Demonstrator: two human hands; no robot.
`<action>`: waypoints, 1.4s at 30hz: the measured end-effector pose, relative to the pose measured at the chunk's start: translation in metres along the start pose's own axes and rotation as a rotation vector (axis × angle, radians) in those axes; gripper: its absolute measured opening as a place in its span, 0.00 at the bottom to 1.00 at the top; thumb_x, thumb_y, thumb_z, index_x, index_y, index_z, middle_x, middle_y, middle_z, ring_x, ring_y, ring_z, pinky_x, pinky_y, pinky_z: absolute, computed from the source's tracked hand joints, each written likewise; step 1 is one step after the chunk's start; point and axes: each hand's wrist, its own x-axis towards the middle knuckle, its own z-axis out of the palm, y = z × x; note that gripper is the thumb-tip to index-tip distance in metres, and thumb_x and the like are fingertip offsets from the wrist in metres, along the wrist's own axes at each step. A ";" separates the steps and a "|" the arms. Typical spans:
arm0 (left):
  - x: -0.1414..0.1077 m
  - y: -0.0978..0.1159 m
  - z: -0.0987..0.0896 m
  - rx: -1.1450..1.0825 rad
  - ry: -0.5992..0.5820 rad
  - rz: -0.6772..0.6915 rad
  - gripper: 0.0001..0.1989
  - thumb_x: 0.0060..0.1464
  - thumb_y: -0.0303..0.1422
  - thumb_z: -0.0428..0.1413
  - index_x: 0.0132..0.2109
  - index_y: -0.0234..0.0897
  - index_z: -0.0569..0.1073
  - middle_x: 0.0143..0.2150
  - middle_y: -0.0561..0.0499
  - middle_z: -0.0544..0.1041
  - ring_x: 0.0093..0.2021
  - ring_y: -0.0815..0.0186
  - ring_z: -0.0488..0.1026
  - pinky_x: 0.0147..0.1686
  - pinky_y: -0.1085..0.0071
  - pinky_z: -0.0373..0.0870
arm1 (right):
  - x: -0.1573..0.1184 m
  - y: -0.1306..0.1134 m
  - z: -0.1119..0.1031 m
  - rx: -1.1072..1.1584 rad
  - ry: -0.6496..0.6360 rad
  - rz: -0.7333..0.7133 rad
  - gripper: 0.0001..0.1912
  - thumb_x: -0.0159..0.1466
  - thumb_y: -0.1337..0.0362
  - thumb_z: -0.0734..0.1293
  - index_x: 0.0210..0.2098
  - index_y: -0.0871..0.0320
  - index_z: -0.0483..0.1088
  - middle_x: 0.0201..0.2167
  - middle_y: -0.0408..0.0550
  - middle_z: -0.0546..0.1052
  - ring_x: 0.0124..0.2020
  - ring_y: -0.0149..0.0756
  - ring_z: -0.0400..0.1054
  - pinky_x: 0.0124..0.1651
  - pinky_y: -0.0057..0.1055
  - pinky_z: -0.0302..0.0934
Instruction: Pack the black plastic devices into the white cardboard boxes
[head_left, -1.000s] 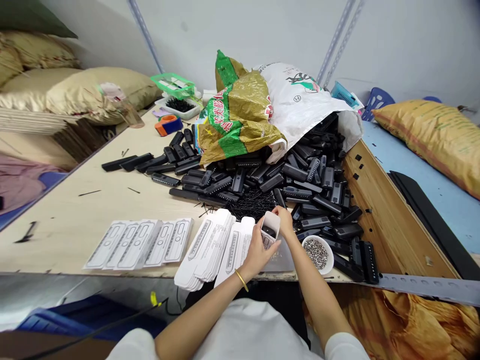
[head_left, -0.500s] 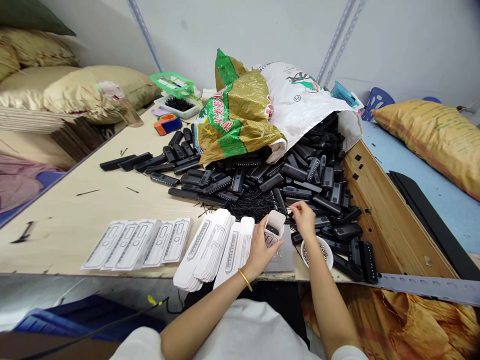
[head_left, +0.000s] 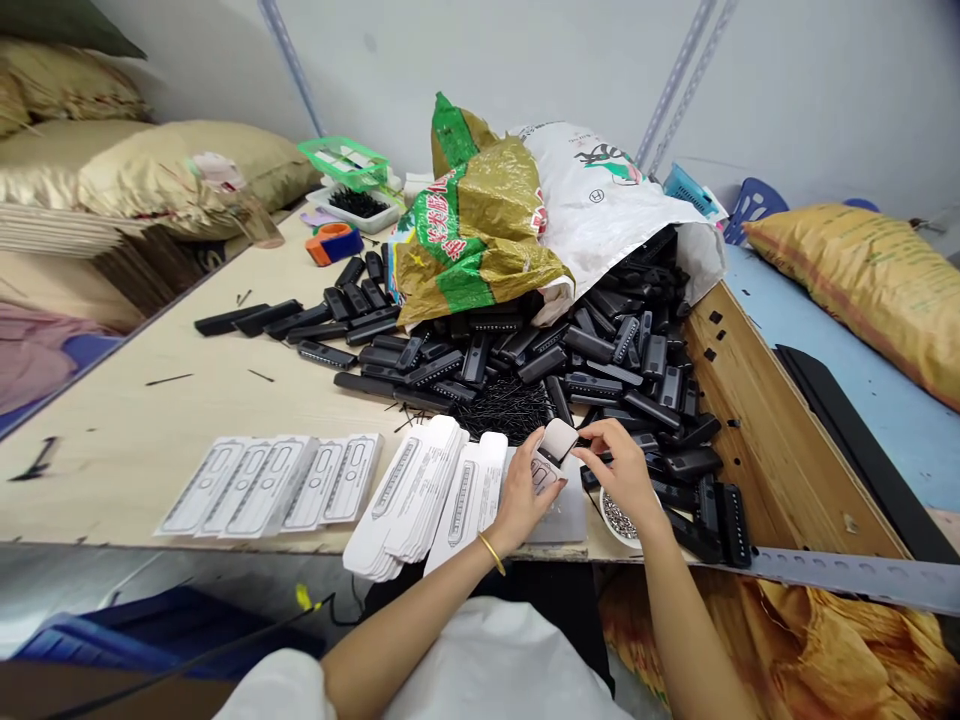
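My left hand (head_left: 523, 497) is wrapped round a small white printed box (head_left: 559, 440) near the table's front edge. Its top flap stands tilted up, and something dark shows just inside the mouth. The thumb and forefinger of my right hand (head_left: 616, 463) pinch at the flap's right side. Under my right wrist sits a white bowl (head_left: 606, 515) of small shiny metal pieces. Left of the box lie flat white cartons (head_left: 416, 490) in overlapping stacks. Beyond both hands, black thin sticks (head_left: 504, 410) lie in a heap.
Many black oblong plastic cases (head_left: 435, 370) cover the table's middle and right. A white sack (head_left: 585, 210) and a gold-green bag (head_left: 487, 220) lie on them. A wooden board (head_left: 795, 430) edges the right side. An orange tape dispenser (head_left: 334, 244) stands farther back.
My right hand has come left and nearer, from above the bowl to the box's flap. The flap is tipped further over the box's mouth. My left hand keeps its hold.
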 end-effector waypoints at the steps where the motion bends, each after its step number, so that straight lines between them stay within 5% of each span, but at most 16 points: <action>1: 0.000 -0.001 -0.001 0.002 0.002 0.010 0.34 0.52 0.30 0.57 0.63 0.42 0.53 0.63 0.43 0.61 0.63 0.56 0.59 0.61 0.55 0.55 | -0.002 0.004 0.006 0.029 0.049 0.034 0.08 0.62 0.60 0.66 0.39 0.55 0.68 0.34 0.45 0.69 0.30 0.33 0.64 0.36 0.32 0.61; 10: -0.011 -0.007 0.001 0.049 0.082 0.076 0.32 0.54 0.34 0.56 0.62 0.42 0.51 0.60 0.41 0.62 0.61 0.57 0.60 0.59 0.55 0.58 | -0.016 -0.002 0.033 0.325 0.254 0.211 0.12 0.60 0.57 0.65 0.42 0.54 0.66 0.37 0.45 0.70 0.36 0.34 0.66 0.41 0.33 0.63; 15: -0.015 -0.013 0.004 0.094 0.110 0.164 0.28 0.55 0.31 0.55 0.60 0.42 0.53 0.57 0.41 0.64 0.60 0.57 0.62 0.57 0.54 0.60 | -0.023 0.004 0.040 0.398 0.177 0.253 0.13 0.62 0.56 0.63 0.43 0.54 0.64 0.38 0.46 0.70 0.38 0.35 0.66 0.43 0.33 0.63; 20: -0.007 -0.008 0.000 0.043 -0.024 0.192 0.16 0.53 0.25 0.53 0.49 0.40 0.63 0.56 0.43 0.65 0.59 0.58 0.63 0.57 0.55 0.61 | -0.016 0.003 0.065 0.422 0.202 0.337 0.10 0.62 0.57 0.62 0.40 0.55 0.63 0.33 0.43 0.70 0.33 0.32 0.66 0.38 0.31 0.63; 23: 0.001 -0.004 -0.007 -0.028 -0.100 0.099 0.25 0.53 0.26 0.53 0.57 0.39 0.56 0.62 0.39 0.60 0.63 0.57 0.59 0.59 0.55 0.59 | -0.018 -0.005 0.082 0.243 0.349 0.245 0.08 0.64 0.57 0.60 0.35 0.55 0.65 0.32 0.45 0.70 0.34 0.34 0.66 0.38 0.33 0.63; 27: 0.008 0.001 -0.017 -0.099 -0.224 -0.024 0.36 0.55 0.28 0.52 0.65 0.37 0.42 0.64 0.36 0.58 0.63 0.58 0.59 0.60 0.55 0.58 | -0.026 -0.009 0.090 0.044 0.404 -0.077 0.08 0.64 0.59 0.61 0.36 0.55 0.68 0.39 0.50 0.71 0.42 0.39 0.66 0.44 0.38 0.63; 32: 0.010 0.003 -0.017 -0.066 -0.211 -0.056 0.36 0.51 0.28 0.54 0.64 0.37 0.48 0.64 0.37 0.58 0.64 0.56 0.58 0.63 0.53 0.54 | -0.026 -0.005 0.089 0.040 0.441 -0.045 0.08 0.66 0.65 0.58 0.39 0.54 0.69 0.37 0.49 0.74 0.41 0.38 0.69 0.44 0.40 0.65; 37: 0.004 -0.008 -0.014 -0.053 -0.167 -0.016 0.34 0.52 0.29 0.53 0.63 0.36 0.48 0.64 0.37 0.57 0.64 0.56 0.57 0.62 0.53 0.55 | -0.034 0.001 0.098 -0.030 0.413 -0.224 0.13 0.66 0.68 0.56 0.46 0.52 0.69 0.46 0.51 0.75 0.51 0.43 0.68 0.52 0.49 0.62; 42: 0.008 0.002 -0.017 0.052 -0.160 -0.055 0.31 0.46 0.28 0.55 0.58 0.34 0.55 0.55 0.37 0.66 0.55 0.54 0.66 0.54 0.55 0.65 | -0.040 -0.001 0.095 0.034 0.377 -0.130 0.13 0.66 0.63 0.56 0.47 0.54 0.67 0.51 0.53 0.72 0.54 0.44 0.65 0.54 0.52 0.60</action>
